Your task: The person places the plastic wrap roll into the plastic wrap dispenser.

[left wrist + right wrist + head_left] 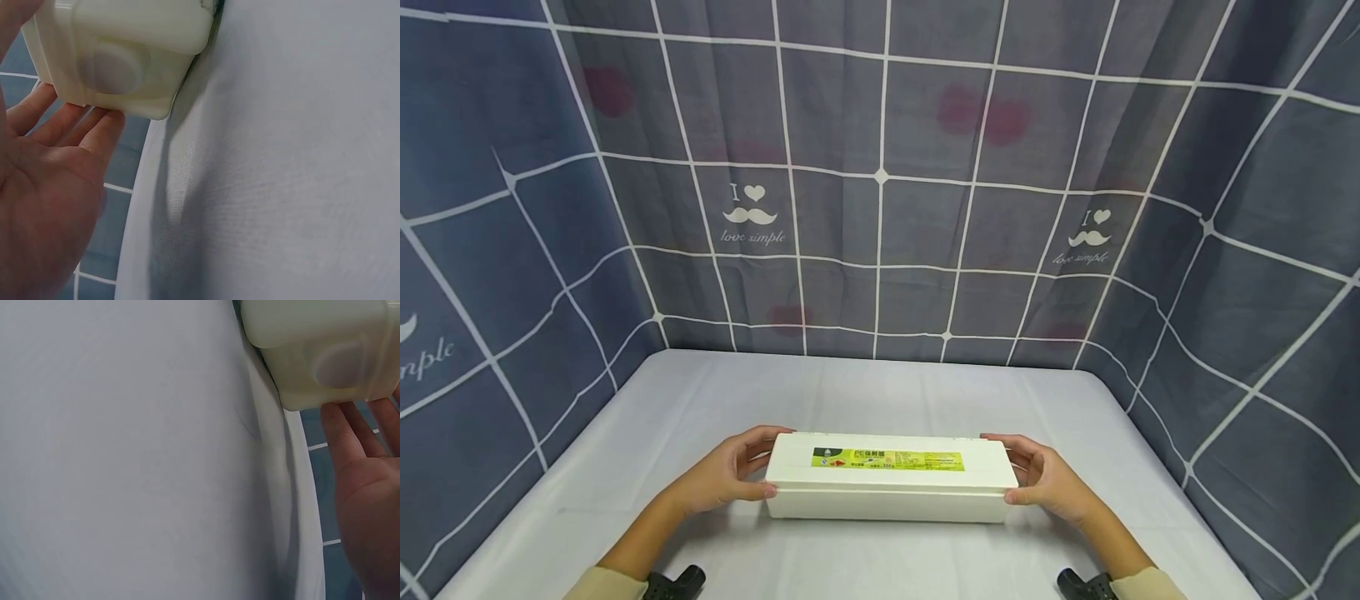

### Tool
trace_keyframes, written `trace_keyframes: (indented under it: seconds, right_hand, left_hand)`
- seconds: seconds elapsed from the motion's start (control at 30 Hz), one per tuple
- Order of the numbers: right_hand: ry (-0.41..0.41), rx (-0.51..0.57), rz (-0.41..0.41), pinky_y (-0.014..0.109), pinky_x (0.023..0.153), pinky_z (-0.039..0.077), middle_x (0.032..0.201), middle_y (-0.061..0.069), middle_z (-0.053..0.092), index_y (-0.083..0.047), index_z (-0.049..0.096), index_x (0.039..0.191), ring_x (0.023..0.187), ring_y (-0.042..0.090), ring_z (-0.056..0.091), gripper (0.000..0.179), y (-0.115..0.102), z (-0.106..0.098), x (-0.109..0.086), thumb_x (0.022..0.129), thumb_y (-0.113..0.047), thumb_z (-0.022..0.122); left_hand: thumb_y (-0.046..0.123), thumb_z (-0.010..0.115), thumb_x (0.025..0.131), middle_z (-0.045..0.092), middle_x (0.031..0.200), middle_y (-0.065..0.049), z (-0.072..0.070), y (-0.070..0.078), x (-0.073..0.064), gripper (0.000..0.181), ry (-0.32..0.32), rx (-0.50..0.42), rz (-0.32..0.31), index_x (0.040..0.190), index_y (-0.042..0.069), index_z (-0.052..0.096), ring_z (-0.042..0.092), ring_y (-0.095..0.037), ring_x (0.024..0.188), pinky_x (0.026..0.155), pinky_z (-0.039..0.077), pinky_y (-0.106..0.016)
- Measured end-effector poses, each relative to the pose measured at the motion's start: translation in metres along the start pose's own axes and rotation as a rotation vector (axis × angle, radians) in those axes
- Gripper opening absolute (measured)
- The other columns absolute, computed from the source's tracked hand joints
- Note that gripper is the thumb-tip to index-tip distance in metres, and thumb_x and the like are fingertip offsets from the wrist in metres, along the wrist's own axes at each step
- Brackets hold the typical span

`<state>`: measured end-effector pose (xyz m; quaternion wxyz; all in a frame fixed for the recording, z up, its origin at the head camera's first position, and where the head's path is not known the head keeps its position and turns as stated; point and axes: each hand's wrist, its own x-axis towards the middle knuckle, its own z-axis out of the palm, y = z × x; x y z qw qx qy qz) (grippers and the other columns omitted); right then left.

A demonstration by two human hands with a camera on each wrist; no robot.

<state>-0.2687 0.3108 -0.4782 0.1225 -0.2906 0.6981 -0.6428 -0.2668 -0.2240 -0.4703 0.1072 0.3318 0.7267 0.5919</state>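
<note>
A long white cling film box (891, 506) with a yellow-green label (887, 460) on its lid lies lengthwise near the front of the table, its lid down. My left hand (730, 471) grips the box's left end, thumb at the front edge and fingers round the back. At the opposite end my right hand (1051, 482) holds it the same way, like a mirror image. In the left wrist view, the fingertips (103, 125) touch the box's far side, and a round mark (115, 67) shows on its end. Whatever is inside the box is hidden.
A white cloth (880, 392) covers the table. Dark blue-grey curtains (835, 217) with a white grid enclose it at the back and both sides. Each wrist carries a black strapped device, such as the one (677, 583) at the left.
</note>
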Motion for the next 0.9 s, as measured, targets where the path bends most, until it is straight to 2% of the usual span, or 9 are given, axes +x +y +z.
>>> trace_keyframes:
  seconds: [0.23,0.37,0.67,0.73,0.9]
  right_hand:
    - [-0.039,0.033,-0.019,0.029,0.102,0.056,0.154,0.005,0.052,0.012,0.034,0.152,0.134,0.014,0.057,0.086,0.002,-0.003,-0.002,0.079,0.006,0.08]
    - [-0.028,0.044,-0.038,0.03,0.102,0.056,0.153,0.005,0.054,0.014,0.034,0.151,0.132,0.015,0.059,0.087,0.002,-0.002,-0.003,0.078,0.008,0.08]
    - [0.015,-0.031,-0.101,0.023,0.111,0.047,0.152,0.015,0.053,0.017,0.036,0.148,0.136,0.015,0.057,0.082,-0.006,-0.007,-0.007,0.079,0.008,0.08]
    - [0.008,-0.035,-0.127,0.024,0.114,0.045,0.153,0.016,0.052,0.018,0.035,0.147,0.139,0.019,0.055,0.08,-0.01,-0.011,-0.008,0.08,0.01,0.078]
    - [0.044,-0.103,-0.145,0.028,0.115,0.045,0.152,0.008,0.055,0.018,0.037,0.147,0.142,0.019,0.052,0.073,-0.02,-0.021,-0.004,0.084,0.013,0.073]
  left_hand:
    - [-0.001,0.079,0.084,0.047,0.153,-0.023,0.002,0.0,-0.001,0.073,0.008,-0.018,-0.013,0.149,0.004,0.046,0.05,-0.003,0.138,0.113,0.039,-0.013]
    - [-0.001,0.08,0.084,0.046,0.154,-0.023,0.002,0.001,-0.001,0.074,0.015,-0.02,-0.019,0.149,0.003,0.046,0.049,-0.001,0.139,0.113,0.039,-0.013]
    - [-0.001,0.08,0.084,0.042,0.154,-0.031,-0.006,0.001,-0.005,0.073,0.036,0.012,0.021,0.148,-0.003,0.045,0.048,0.0,0.141,0.114,0.04,-0.016]
    - [0.0,0.08,0.085,0.044,0.154,-0.029,-0.01,0.002,-0.006,0.072,0.046,0.03,0.029,0.148,-0.003,0.045,0.048,0.0,0.141,0.114,0.04,-0.016]
    - [-0.005,0.076,0.086,0.053,0.149,-0.018,-0.021,0.007,-0.008,0.067,0.093,0.104,0.053,0.146,-0.006,0.046,0.051,-0.002,0.138,0.112,0.043,-0.016]
